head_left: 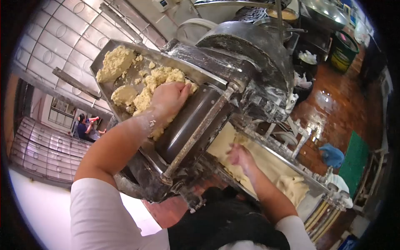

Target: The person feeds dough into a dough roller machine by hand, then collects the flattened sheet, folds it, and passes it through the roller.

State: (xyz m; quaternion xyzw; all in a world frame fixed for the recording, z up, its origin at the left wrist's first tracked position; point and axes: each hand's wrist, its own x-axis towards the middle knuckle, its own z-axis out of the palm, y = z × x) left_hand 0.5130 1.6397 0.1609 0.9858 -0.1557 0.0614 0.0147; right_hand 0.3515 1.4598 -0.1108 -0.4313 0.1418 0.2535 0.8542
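Crumbly yellow dough (158, 79) lies in lumps in the metal tray (104, 54) at the upper left. My left hand (168, 98) presses on the dough at the tray's lower end, beside the dark roller (189, 123), its fingers curled and partly hidden. Below the roller, a smooth dough sheet (266, 160) stretches along a lower tray and bunches into folds at its right end. My right hand (241, 155) is over the sheet's left part, fingers apart and holding nothing; whether it touches the sheet is unclear.
A floury threaded rod (200, 129) crosses the machine beside the roller. The large round machine cover (250, 46) stands behind. Bins, a green bin (343, 50) among them, and a blue cloth (332, 156) are at the right. Another person (85, 127) is far off at the left.
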